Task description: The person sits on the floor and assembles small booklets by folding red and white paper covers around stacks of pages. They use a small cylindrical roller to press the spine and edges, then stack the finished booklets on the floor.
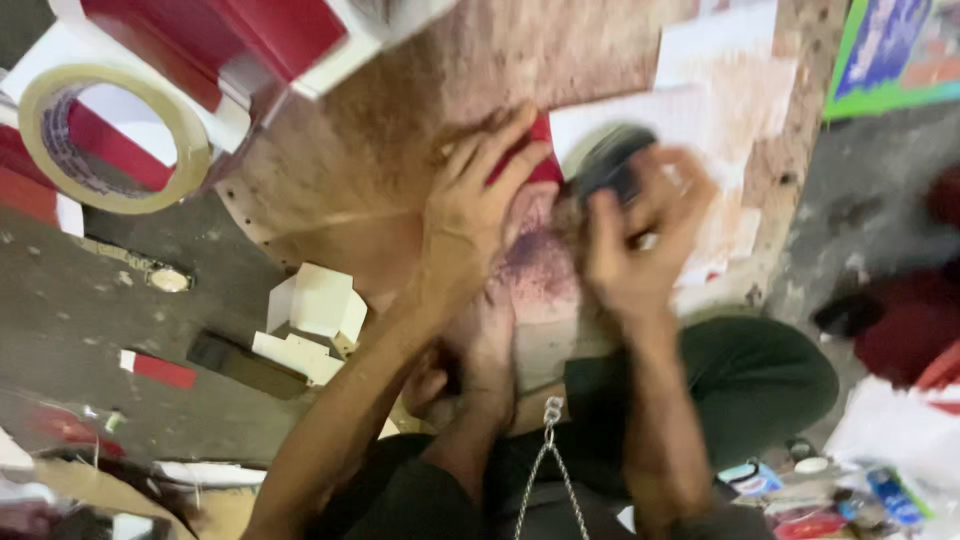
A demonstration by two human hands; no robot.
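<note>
My left hand (478, 205) lies with fingers spread on a small red piece (541, 150) on a stained wooden board (400, 110). Just to its right, my right hand (640, 235) is blurred by motion and closed around a dark round object (608, 162), held over a white and purple-stained sheet (545, 270). White paper sheets (720, 70) lie on the board behind both hands. A bare foot (485, 350) rests at the board's near edge, below my hands.
A roll of beige tape (110, 140) and a red and white box (250, 40) sit at the top left. Folded white card pieces (318, 305) and a red strip (160, 370) lie on the grey floor. Small clutter (850, 495) fills the bottom right.
</note>
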